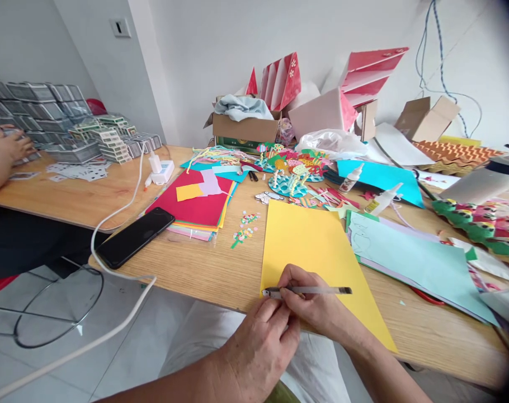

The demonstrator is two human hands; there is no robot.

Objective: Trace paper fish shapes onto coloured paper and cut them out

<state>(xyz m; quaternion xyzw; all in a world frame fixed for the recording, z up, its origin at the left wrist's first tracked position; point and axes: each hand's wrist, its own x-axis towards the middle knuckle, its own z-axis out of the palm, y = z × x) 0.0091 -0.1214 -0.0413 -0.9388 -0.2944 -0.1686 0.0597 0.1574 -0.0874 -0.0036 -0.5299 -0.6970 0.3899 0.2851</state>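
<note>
My right hand [309, 296] is closed round a slim pen [321, 290] with a clear barrel and dark end, held nearly level, its tip to the left. Just beneath it, my left hand [263, 341] has its fingers pinched together at the table's front edge. A small white piece [265, 292] with dark marks shows at the pen's tip, above the left fingertips; the fingers hide most of it. Both hands are over the near left part of a large yellow sheet [307, 238], touching each other.
A black phone [136, 237] and stacked coloured paper [187, 210] lie left, near a white cable [124, 210]. Pale blue sheets [414, 263] lie right. Paper crafts [296, 173] and glue bottles [350, 179] stand behind. Another person's hand [11, 144] is far left, by stacked card packs [36, 117].
</note>
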